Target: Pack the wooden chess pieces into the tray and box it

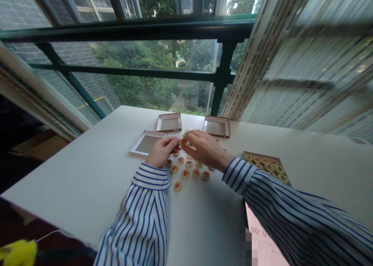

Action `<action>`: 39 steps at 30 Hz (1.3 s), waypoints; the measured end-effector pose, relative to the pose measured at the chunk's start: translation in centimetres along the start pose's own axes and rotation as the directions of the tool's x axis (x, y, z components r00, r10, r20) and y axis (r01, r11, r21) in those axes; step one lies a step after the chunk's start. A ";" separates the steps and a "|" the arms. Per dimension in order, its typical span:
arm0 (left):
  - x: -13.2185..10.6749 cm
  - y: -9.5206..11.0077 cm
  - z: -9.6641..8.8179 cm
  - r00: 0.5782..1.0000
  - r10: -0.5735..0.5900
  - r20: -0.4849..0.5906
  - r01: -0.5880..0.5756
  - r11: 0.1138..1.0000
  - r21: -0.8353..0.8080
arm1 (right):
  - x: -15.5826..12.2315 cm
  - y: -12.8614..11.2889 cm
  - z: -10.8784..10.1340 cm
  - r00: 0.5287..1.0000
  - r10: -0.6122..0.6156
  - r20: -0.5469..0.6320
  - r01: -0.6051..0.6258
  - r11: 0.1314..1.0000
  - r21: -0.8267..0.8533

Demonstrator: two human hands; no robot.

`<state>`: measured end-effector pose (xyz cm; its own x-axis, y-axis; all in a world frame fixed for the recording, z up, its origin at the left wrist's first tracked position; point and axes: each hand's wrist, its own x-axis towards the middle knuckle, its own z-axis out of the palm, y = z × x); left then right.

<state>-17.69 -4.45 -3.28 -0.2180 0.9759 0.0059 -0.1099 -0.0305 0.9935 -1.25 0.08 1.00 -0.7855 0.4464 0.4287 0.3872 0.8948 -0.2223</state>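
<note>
In the head view, my left hand (161,149) pinches a round xiangqi piece (182,141) with red lettering between thumb and fingertips. My right hand (204,145) comes in from the other side, its curled fingers and thumb closed on the same spot; how many pieces lie between the hands is partly hidden. Beneath and in front of both hands, several loose xiangqi pieces (185,173) lie scattered, some lettered in red and some in black. One red-lettered piece (177,186) sits apart, nearest to me.
A box tray (279,159) filled with rows of pieces stands at the right. Three shallow trays or lids, a white one (136,144) and two brown-edged ones (169,123) (217,126), lie farther back. A lit screen (264,235) is partly under my right sleeve. Windows and a railing border the white table.
</note>
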 end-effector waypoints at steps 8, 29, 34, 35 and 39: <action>-0.1 0.2 0.3 0.999 -0.012 -0.030 0.012 1.000 0.008 | 0.4 0.0 0.4 0.999 -0.024 -0.031 0.024 1.000 -0.015; 0.4 -0.3 -1.3 0.855 0.341 -0.391 0.000 0.753 0.658 | 2.6 1.0 3.4 0.954 0.089 0.287 0.002 0.953 -0.302; 0.2 -0.2 -1.0 0.857 0.334 -0.392 0.005 0.756 0.655 | 2.7 0.9 3.6 0.936 0.101 0.338 0.012 0.949 -0.315; 0.2 -0.2 -1.0 0.858 0.331 -0.393 0.008 0.756 0.654 | 2.7 0.9 3.6 0.933 0.105 0.345 0.010 0.949 -0.315; 0.1 0.0 -0.9 0.860 0.333 -0.386 0.020 0.734 0.678 | 2.7 0.8 3.4 0.928 0.107 0.356 0.007 0.952 -0.307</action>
<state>-18.55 -4.54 -3.40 -0.5988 0.7456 0.2924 0.5728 0.1436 0.8070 -4.70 1.93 -1.01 -0.8595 0.5074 0.0623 0.5107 0.8577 0.0601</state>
